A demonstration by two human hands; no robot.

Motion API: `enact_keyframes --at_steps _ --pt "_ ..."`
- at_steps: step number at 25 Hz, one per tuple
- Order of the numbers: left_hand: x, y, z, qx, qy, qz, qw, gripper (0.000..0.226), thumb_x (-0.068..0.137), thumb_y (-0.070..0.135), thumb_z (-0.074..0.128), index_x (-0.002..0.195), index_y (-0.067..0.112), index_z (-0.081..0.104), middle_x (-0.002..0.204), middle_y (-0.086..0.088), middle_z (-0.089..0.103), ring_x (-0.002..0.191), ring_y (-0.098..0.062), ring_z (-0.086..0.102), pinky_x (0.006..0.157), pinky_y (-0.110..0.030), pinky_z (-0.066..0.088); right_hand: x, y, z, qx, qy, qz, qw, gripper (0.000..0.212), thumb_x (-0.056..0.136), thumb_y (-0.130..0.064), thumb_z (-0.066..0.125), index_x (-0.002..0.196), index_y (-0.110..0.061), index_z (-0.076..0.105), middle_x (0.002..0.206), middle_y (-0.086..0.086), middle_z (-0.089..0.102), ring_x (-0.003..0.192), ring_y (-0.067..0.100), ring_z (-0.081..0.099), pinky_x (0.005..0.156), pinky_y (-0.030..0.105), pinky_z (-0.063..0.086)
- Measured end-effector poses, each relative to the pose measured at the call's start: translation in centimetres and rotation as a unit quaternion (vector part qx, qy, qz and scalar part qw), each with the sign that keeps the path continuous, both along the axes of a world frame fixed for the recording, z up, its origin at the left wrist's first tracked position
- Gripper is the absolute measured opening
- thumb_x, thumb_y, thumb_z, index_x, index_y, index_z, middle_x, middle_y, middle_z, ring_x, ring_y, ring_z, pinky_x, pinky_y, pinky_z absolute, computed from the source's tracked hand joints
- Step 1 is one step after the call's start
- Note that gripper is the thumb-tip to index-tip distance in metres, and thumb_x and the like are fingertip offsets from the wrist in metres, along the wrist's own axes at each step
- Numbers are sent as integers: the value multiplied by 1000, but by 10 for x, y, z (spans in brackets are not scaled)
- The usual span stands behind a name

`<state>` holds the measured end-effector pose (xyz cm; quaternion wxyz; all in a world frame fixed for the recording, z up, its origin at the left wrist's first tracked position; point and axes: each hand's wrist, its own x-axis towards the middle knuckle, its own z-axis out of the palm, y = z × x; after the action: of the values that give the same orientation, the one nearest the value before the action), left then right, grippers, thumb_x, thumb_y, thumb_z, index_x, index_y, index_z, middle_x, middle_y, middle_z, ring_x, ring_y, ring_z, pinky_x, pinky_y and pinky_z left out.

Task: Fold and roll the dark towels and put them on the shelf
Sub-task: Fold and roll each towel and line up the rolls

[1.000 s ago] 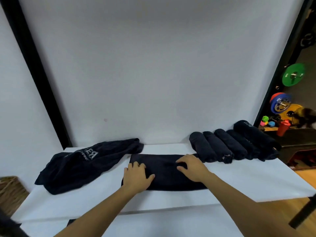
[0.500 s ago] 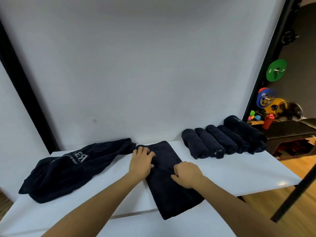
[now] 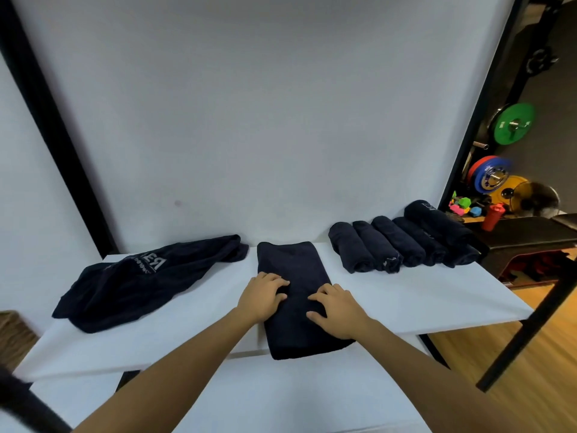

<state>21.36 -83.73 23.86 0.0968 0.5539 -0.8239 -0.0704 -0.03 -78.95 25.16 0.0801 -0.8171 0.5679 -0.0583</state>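
Note:
A dark folded towel (image 3: pixel 293 270) lies lengthwise on the white shelf (image 3: pixel 421 295), running from the back wall to the front edge. My left hand (image 3: pixel 263 295) rests on its left side with the fingers spread on the cloth. My right hand (image 3: pixel 338 309) lies flat on its right side, nearer the front end. Several rolled dark towels (image 3: pixel 402 245) sit side by side at the back right of the shelf. A loose crumpled dark towel (image 3: pixel 140 279) with white lettering lies at the left.
A second white surface (image 3: pixel 281 395) lies below and in front of the shelf. Black frame posts (image 3: pixel 53 126) slant at left and right. Coloured weight plates (image 3: pixel 512 125), a red bottle (image 3: pixel 493 217) and a dark bench stand to the right, over a wooden floor.
The folded towel was turned from lying crosswise to lying lengthwise, away from me. Both hands slid back toward its near half and now lie side by side on it.

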Motion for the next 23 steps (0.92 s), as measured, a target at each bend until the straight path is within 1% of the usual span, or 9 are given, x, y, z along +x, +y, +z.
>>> enact_keyframes --at_steps 2,4,7,10,13,16,19,21,23 --pt "-1 22 0 -59 25 -7 998 30 98 29 51 127 29 61 130 6 57 117 -16 46 104 -32 38 -9 15 2 15 -43 12 999 60 91 -59 50 141 -27 45 140 -5 43 127 17 40 107 32 33" --pt "2 51 2 -49 44 -40 997 37 93 41 54 129 30 58 133 7 55 121 -16 46 105 -32 38 -22 34 2 29 -51 39 998 74 84 -66 57 145 -28 39 145 -6 36 132 17 35 110 31 30" --pt "1 96 3 100 3 -48 994 103 70 81 57 154 34 22 163 7 12 151 -21 6 122 -36 14 -35 59 -12 53 30 65 996 98 76 -53 72 154 -29 18 161 -6 10 148 18 11 118 35 22" --pt "-7 119 -5 92 -104 -40 989 126 66 68 74 156 32 -7 163 1 -15 150 -24 -16 123 -40 4 -34 68 -25 -20 54 49 997 84 90 -14 63 156 -28 14 163 -5 8 150 17 9 118 31 23" --pt "-15 134 -12 34 -118 3 992 102 83 42 71 157 27 2 165 -2 -4 152 -25 -5 122 -36 17 -32 80 -30 -70 -2 36 997 62 95 -3 48 151 -25 31 159 -4 28 146 16 25 114 29 30" --pt "-18 146 -12 -15 -20 19 1000 61 92 33 58 149 23 37 158 1 31 147 -21 25 115 -34 33 -37 87 -23 -56 -97 15 994 38 95 -8 47 131 -21 55 130 -1 59 119 20 54 95 29 46" --pt "-16 150 0 -41 131 56 989 21 91 28 59 109 21 66 102 5 67 96 -14 59 82 -28 48 -45 87 -6 -16 -222 -28 974 18 95 -14 53 111 -22 58 94 -4 66 83 18 60 72 27 48" --pt "-15 144 12 -13 236 115 965 13 94 28 59 87 18 62 75 5 60 70 -13 54 64 -26 42 -48 81 4 18 -298 -60 953 14 95 -18 55 109 -20 53 88 -2 64 75 16 60 65 26 48" --pt "-15 131 21 17 292 173 941 24 97 30 57 77 17 54 67 4 56 64 -16 52 58 -27 39 -45 70 10 45 -349 -94 931 19 96 -20 55 113 -18 48 88 2 63 72 15 58 59 24 46"
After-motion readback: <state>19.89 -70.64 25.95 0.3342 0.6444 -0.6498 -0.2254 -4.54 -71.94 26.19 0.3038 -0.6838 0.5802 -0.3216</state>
